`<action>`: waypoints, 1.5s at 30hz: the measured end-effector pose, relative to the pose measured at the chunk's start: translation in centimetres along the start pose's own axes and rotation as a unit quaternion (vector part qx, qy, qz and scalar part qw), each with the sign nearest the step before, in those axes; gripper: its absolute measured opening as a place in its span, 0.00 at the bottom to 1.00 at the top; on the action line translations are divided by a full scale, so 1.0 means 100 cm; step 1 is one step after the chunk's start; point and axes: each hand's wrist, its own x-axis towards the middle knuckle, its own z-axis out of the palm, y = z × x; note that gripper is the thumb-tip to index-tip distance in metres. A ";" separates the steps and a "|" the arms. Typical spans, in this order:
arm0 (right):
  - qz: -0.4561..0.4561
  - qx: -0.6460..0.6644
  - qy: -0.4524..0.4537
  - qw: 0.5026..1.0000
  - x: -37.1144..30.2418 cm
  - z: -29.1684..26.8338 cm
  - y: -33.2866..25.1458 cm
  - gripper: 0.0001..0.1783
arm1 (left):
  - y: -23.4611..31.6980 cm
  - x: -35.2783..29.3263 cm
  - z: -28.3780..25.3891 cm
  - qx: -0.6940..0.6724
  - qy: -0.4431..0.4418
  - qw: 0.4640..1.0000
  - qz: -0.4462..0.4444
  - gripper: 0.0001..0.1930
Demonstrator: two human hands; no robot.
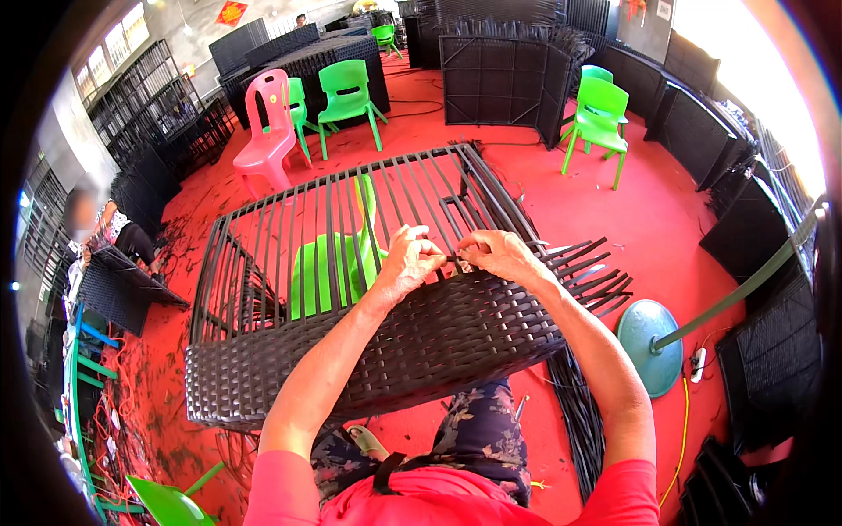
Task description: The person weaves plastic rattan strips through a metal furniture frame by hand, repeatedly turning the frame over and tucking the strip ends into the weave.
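Observation:
A black woven frame (377, 359) lies in front of me, its near part covered in tight basket weave and its far part bare parallel black slats. Over the upper edge of the weave, my left hand (410, 261) is closed in a pinch on a short dark plastic strip (452, 259). My right hand (502, 255), also pinching, meets the strip from the other side, its fingertips close to the left ones. Loose black strip ends (596, 279) fan out past the frame's right side. Exactly how the strip passes between the slats is hidden by my fingers.
Through the slats shows a green chair (329, 267). Beyond stand a pink chair (267, 131), more green chairs (601, 123) and stacked black woven panels (495, 83). A round teal stand base (651, 346) is at right. Another person (114, 223) sits at left beside a dark panel.

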 end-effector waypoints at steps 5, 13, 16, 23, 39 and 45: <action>0.049 0.093 -0.143 0.984 0.004 0.010 -0.040 0.16 | -0.019 -0.022 -0.018 -0.142 0.086 0.986 -0.008 0.10; 0.112 0.062 -0.120 0.985 0.009 0.022 -0.022 0.16 | -0.038 -0.030 -0.011 0.254 0.083 0.962 0.045 0.10; 0.053 -0.076 -0.100 0.991 0.013 0.033 -0.029 0.17 | -0.048 -0.023 -0.007 0.234 0.027 0.971 0.026 0.11; 0.010 -0.076 -0.106 0.991 0.015 0.033 -0.037 0.14 | -0.042 -0.030 -0.025 0.031 0.042 0.999 0.005 0.07; 0.064 0.112 -0.116 0.985 0.021 0.068 -0.056 0.13 | -0.065 -0.065 -0.039 0.237 0.094 0.967 -0.016 0.11; 0.042 0.062 -0.108 0.991 0.018 0.066 -0.066 0.12 | -0.047 -0.069 -0.063 0.030 0.068 0.997 -0.028 0.12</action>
